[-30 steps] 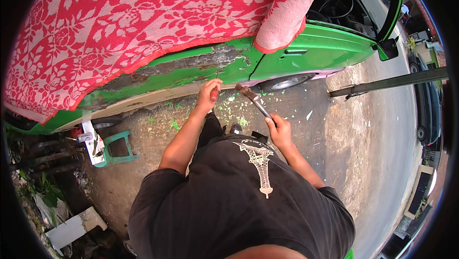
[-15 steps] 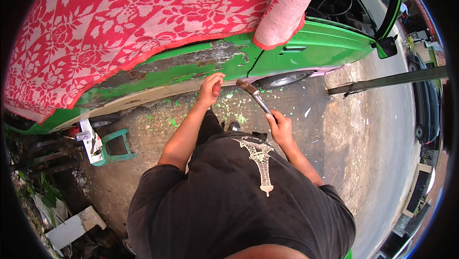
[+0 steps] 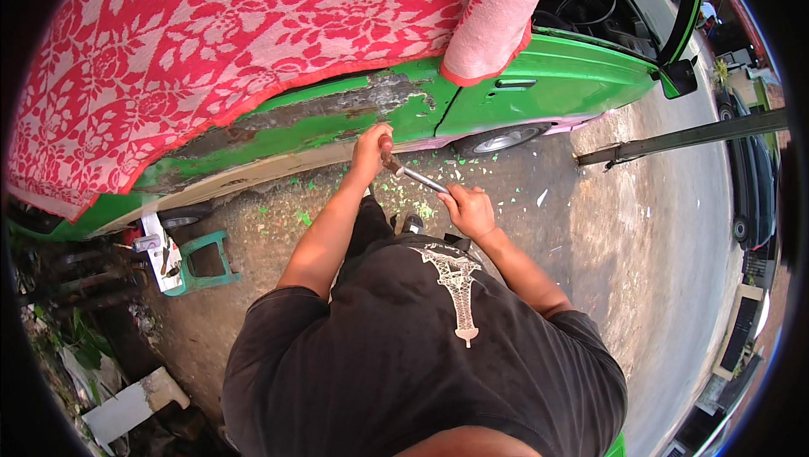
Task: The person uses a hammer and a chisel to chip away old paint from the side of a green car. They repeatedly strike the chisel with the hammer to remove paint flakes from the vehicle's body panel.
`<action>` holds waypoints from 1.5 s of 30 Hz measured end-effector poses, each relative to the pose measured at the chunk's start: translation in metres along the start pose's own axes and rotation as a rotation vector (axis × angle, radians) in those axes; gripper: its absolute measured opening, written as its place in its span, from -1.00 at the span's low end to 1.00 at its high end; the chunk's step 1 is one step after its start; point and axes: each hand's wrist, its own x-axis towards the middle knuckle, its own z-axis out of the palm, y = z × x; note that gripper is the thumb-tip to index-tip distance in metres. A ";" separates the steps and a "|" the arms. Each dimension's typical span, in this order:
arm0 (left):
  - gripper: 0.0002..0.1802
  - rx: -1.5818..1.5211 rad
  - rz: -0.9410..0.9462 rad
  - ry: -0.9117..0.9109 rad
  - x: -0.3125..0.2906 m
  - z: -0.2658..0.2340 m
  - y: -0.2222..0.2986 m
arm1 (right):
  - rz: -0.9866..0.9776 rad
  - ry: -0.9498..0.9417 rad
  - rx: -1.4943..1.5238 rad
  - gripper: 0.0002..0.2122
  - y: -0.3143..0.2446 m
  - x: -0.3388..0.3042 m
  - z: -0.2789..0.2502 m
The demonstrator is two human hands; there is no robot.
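Note:
My right hand (image 3: 469,209) is closed round the dark grip of a hammer (image 3: 425,180) with a metal shaft. Its rusty brown head lies right by my left hand (image 3: 368,152), at the butt of a reddish-brown handle (image 3: 385,143). That handle sticks out of my left fist; the far part of this tool is hidden by the hand, so its kind does not show. Just beyond the fist is the side of a green car (image 3: 413,120), where paint is stripped to a grey, patchy strip (image 3: 337,111).
A red-and-pink floral blanket (image 3: 253,27) drapes over the car. Paint flakes (image 3: 413,204) litter the ground around my feet. On the left stands a green stool (image 3: 226,256) with a white board and tools beside it. A metal post (image 3: 683,138) juts in at right.
The hammer has swung left and its head has come up to the handle in my left hand. My right hand has moved left with it.

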 end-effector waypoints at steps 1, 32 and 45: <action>-0.66 0.023 -0.077 0.007 -0.011 0.005 -0.033 | 0.049 -0.013 -0.001 -0.80 0.007 -0.005 0.006; -0.68 -0.030 0.017 0.081 0.004 0.003 -0.013 | -0.072 0.149 0.311 -0.81 -0.022 0.011 -0.026; -0.67 -0.116 0.038 0.044 -0.026 0.011 -0.044 | 0.293 0.030 0.229 -0.76 0.010 -0.008 -0.014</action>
